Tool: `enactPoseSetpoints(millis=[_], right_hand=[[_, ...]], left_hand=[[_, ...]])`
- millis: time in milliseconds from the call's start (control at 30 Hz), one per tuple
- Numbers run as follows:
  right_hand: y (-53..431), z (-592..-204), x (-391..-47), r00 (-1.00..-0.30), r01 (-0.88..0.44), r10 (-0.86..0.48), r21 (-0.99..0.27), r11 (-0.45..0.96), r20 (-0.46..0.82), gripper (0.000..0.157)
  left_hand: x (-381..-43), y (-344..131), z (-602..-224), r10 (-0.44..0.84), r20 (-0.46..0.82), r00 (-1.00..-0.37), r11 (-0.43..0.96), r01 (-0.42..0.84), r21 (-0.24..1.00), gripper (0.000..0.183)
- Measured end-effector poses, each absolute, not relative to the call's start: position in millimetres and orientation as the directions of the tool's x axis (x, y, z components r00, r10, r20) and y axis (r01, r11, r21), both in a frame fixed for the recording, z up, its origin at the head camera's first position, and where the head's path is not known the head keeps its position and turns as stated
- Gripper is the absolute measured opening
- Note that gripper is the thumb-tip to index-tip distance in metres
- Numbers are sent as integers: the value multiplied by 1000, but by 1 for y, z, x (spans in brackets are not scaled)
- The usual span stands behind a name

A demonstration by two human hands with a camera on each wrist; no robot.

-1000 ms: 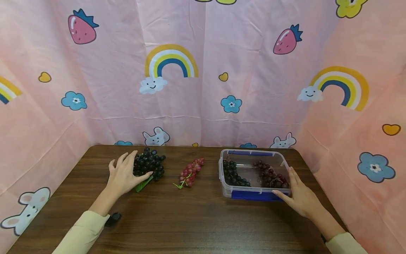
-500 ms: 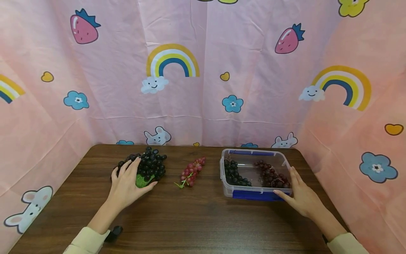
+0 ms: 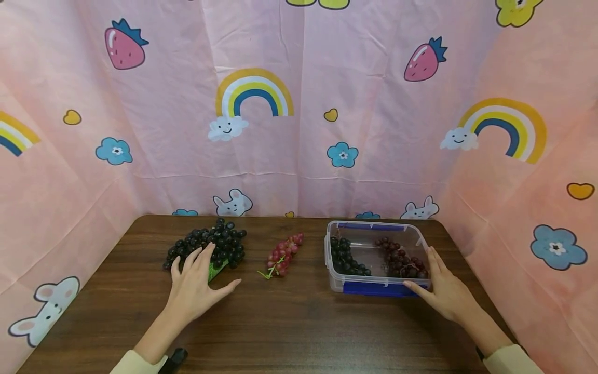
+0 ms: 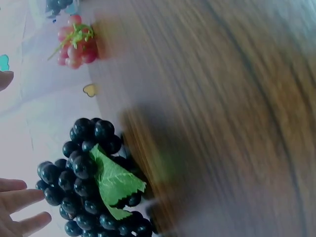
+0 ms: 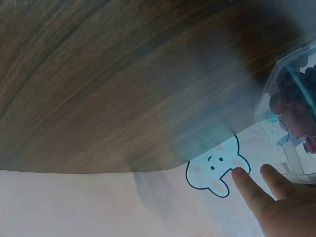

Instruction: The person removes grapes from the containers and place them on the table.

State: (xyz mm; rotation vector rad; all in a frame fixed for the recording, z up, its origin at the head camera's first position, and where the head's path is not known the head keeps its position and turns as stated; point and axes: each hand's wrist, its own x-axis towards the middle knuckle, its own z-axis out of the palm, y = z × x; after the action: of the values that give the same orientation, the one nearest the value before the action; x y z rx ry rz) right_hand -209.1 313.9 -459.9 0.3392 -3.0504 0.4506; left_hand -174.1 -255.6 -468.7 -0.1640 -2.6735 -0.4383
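A large bunch of black grapes (image 3: 224,239) with a green leaf (image 4: 116,180) lies at the back left of the table. In front of it hovers my left hand (image 3: 193,291), fingers spread and relaxed, holding nothing. My right hand (image 3: 441,288) rests at the near right corner of a clear plastic box (image 3: 369,280) with blue clips, its fingers along the side and thumb at the front rim. Inside the box, black grapes (image 3: 345,257) lie on the left and dark red grapes (image 3: 402,259) on the right.
A smaller bunch of red grapes (image 3: 284,253) with a green stem lies between the black bunch and the box. The wooden table (image 3: 299,332) ends at a printed pink cloth (image 3: 299,156) behind and at both sides.
My left hand has drawn back from the black grapes, toward me and slightly right, uncovering more of the bunch. The right hand and the box stay in place.
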Motion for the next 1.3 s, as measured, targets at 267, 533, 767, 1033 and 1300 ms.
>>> enactPoseSetpoints(millis=[267, 533, 767, 1033, 1300], right_hand=[[313, -459, -210, -974, -225, -210, -278, 934, 84, 115], [313, -461, -210, -976, -217, -204, -282, 934, 77, 116], [314, -461, -210, -975, -220, -205, -276, 935, 84, 116], [315, -459, -210, -973, -228, -210, -269, 936, 96, 115], [313, -458, -210, -974, -224, -209, -282, 933, 83, 115]], left_hand=[[-171, -240, -469, 131, 397, -909, 933, 248, 261, 104], [-173, -230, -469, 278, 395, -876, 892, 387, 231, 98], [-179, -217, -467, 360, 387, -849, 831, 480, 281, 97], [-188, -189, -459, 450, 411, -793, 771, 577, 269, 95], [-198, -155, -458, 510, 408, -758, 733, 631, 255, 95]])
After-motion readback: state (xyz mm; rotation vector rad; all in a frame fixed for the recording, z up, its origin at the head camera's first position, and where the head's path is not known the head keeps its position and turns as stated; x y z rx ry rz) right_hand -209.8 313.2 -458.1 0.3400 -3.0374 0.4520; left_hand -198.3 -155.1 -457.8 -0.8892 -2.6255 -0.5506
